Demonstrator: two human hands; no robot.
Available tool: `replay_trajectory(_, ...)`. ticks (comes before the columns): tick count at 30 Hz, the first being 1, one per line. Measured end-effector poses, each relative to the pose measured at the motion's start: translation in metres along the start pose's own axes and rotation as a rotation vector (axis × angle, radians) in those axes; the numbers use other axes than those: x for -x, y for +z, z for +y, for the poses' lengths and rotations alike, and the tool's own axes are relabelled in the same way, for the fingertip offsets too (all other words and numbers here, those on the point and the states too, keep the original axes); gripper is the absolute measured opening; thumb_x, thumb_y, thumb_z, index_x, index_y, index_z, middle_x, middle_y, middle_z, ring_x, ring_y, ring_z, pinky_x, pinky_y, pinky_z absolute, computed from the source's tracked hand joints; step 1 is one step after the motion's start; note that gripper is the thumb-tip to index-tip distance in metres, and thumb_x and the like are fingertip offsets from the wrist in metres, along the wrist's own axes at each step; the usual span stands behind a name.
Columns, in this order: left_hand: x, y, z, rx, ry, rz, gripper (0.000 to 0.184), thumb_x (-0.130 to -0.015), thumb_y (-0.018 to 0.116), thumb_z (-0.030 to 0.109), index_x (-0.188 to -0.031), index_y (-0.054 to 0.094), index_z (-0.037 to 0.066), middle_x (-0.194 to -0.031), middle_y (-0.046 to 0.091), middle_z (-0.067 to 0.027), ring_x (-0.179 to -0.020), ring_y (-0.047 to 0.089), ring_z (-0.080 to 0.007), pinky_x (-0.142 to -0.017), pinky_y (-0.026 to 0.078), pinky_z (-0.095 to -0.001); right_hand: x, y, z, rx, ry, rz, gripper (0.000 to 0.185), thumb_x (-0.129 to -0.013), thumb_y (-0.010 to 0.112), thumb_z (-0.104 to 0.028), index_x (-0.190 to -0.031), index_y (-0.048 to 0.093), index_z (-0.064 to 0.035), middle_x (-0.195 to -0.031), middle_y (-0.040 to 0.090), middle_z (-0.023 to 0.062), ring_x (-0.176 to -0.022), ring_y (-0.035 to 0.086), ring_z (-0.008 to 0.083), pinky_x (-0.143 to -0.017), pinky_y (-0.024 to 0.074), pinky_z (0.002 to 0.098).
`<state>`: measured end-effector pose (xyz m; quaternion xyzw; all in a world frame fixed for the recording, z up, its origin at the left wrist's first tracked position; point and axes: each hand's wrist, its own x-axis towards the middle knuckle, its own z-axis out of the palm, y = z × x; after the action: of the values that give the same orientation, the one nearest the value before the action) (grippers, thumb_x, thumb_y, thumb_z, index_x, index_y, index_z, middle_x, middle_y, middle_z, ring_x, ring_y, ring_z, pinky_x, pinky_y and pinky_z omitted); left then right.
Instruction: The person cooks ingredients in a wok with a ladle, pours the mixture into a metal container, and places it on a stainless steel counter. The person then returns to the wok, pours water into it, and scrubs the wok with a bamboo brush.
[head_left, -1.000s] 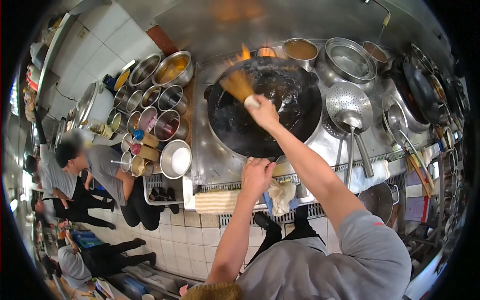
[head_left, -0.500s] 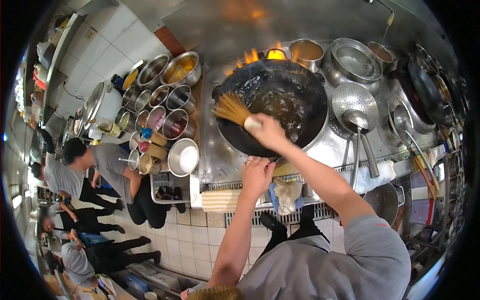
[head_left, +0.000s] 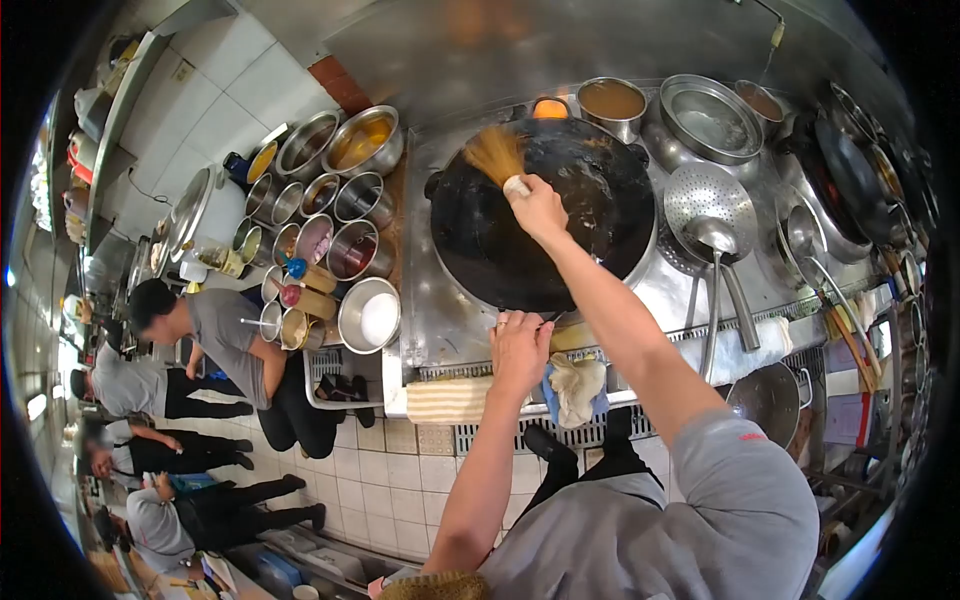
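My right hand (head_left: 538, 207) is closed around the pale bound handle of a bamboo wok brush (head_left: 494, 155). Its bristles are smeared by motion at the far left part of a large black wok (head_left: 480, 250). A thin layer of wet, shiny liquid shows inside the wok. Below the wok's near rim, my left hand (head_left: 520, 348) has its fingers curled at the stove's front; what they grip is hidden. Close under that hand lie a striped folded cloth (head_left: 450, 400) and a crumpled cream cloth (head_left: 577, 390).
Left of the stove stand several metal pots and a bowl of white powder (head_left: 368, 315). On the right are a perforated strainer (head_left: 705, 205), a ladle (head_left: 715, 240) and a water-filled basin (head_left: 712, 118). Several people (head_left: 230, 340) are at the left.
My right hand has swept the brush up toward the wok's far left rim. The flames behind the wok are mostly gone, and less liquid shows in it. My left hand stays nearly still.
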<state>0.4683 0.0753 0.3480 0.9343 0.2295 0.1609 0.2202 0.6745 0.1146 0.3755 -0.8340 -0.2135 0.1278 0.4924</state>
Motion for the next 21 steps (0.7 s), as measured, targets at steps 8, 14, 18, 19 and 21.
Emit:
replay_trajectory(8,-0.002,-0.002,-0.001,-0.006,0.027,0.03,0.019,-0.087,0.062,0.025,-0.087,0.065,0.006,-0.093,0.061,-0.011,-0.097,0.052,-0.0317,-0.081,0.039,-0.0441,0.075,-0.036,0.008,0.201,-0.187,-0.282,0.041,-0.079,0.063,-0.035,-0.117,0.064,-0.0183,-0.105,0.068,0.0183,-0.101,0.063,0.0378,-0.088,0.0494,0.0463)
replay_trajectory(14,-0.005,-0.006,0.004,0.003,-0.019,-0.038,0.018,-0.086,0.062,0.025,-0.086,0.064,0.007,-0.094,0.061,-0.0092,-0.098,0.052,-0.0308,-0.083,0.039,-0.0451,0.006,0.01,0.011,-0.036,-0.077,0.077,0.039,-0.081,0.062,-0.032,-0.116,0.064,-0.0147,-0.102,0.067,0.02,-0.1,0.062,0.041,-0.085,0.0498,0.0478)
replay_trajectory(18,-0.004,-0.007,0.0,0.023,0.031,0.0,0.019,-0.086,0.062,0.025,-0.089,0.065,0.007,-0.094,0.061,-0.0105,-0.095,0.053,-0.0315,-0.081,0.039,-0.0438,0.095,-0.034,0.014,0.233,-0.235,-0.23,0.037,-0.081,0.062,-0.031,-0.116,0.065,-0.0177,-0.098,0.068,0.0209,-0.093,0.065,0.038,-0.083,0.0515,0.0472)
replay_trajectory(19,-0.004,-0.007,0.001,0.027,0.026,0.006,0.018,-0.086,0.062,0.025,-0.088,0.065,0.007,-0.094,0.061,-0.0105,-0.094,0.053,-0.0314,-0.081,0.039,-0.0437,0.102,-0.052,0.007,0.355,-0.238,-0.271,0.036,-0.081,0.062,-0.031,-0.115,0.065,-0.0185,-0.097,0.069,0.0205,-0.091,0.066,0.0366,-0.081,0.0522,0.0471)
replay_trajectory(21,-0.004,-0.007,0.001,0.025,0.014,-0.002,0.018,-0.086,0.062,0.025,-0.088,0.064,0.007,-0.094,0.061,-0.0099,-0.095,0.053,-0.0308,-0.081,0.039,-0.0437,0.086,-0.062,0.013,0.563,-0.292,-0.203,0.03,-0.081,0.061,-0.03,-0.109,0.067,-0.0197,-0.092,0.07,0.0177,-0.086,0.069,0.0318,-0.073,0.0545,0.0452)
